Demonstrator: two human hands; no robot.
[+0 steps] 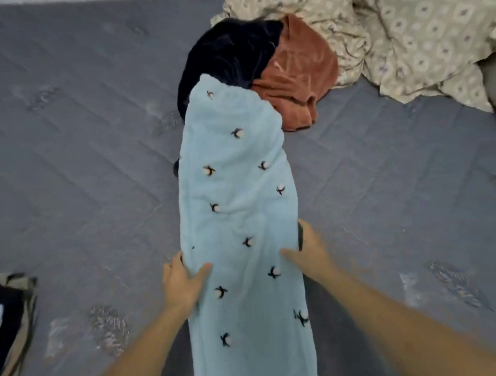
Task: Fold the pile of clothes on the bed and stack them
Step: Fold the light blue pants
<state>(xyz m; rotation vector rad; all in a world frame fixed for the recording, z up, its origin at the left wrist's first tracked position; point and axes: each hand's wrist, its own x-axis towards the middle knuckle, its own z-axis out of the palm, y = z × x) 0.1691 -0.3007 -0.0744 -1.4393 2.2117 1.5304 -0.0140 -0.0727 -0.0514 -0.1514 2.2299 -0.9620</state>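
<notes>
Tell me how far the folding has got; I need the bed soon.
Done: a small stack of folded clothes sits at the mattress's left edge. In hand: the left hand and right hand grip the sides of the long light blue garment, already narrowed lengthwise. Left: the dark navy garment and the rust-orange garment lie crumpled beyond it.

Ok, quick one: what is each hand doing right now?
Left hand: grips the left edge of the light blue garment, thumb on top.
Right hand: grips the garment's right edge, thumb on top.
</notes>
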